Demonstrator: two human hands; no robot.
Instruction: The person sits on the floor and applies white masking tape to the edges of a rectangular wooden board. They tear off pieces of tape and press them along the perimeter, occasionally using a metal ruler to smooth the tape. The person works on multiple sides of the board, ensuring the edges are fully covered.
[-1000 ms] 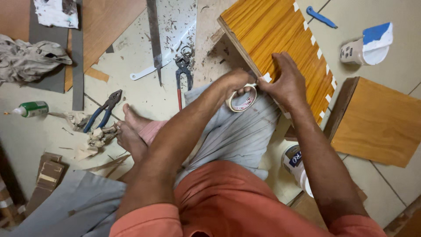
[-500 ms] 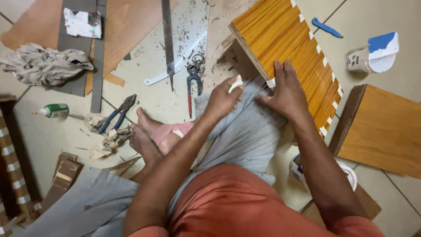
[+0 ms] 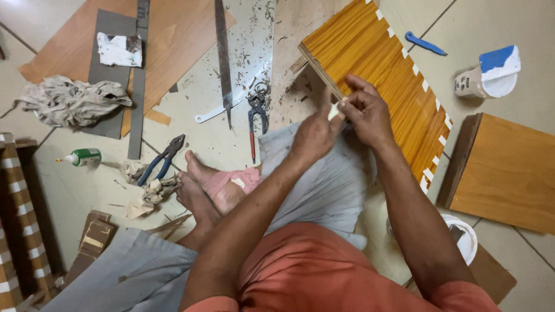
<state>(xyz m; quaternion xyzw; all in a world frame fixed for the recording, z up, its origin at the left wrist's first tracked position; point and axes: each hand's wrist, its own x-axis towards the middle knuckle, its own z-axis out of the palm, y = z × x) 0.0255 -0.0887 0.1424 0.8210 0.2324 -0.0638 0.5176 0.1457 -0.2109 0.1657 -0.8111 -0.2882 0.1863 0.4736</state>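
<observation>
The left hand [image 3: 313, 134] and the right hand [image 3: 370, 112] meet over the near edge of a wooden panel [image 3: 381, 69], both pinching a small pale piece [image 3: 334, 111] between their fingertips. Both hands are closed around it; most of the piece is hidden by the fingers, so its kind cannot be told. The panel lies tilted under and beyond the right hand, with short strips of white tape [image 3: 429, 173] along its far edge. Just beyond the left hand lie red-handled pincers [image 3: 257, 115] and a long metal file [image 3: 223, 58]. Well to the left of the left hand are blue-handled pliers [image 3: 165, 159] and a small green bottle [image 3: 84, 157]. To the right of the right hand, a second wooden panel [image 3: 509, 173] is cut off by the frame edge.
</observation>
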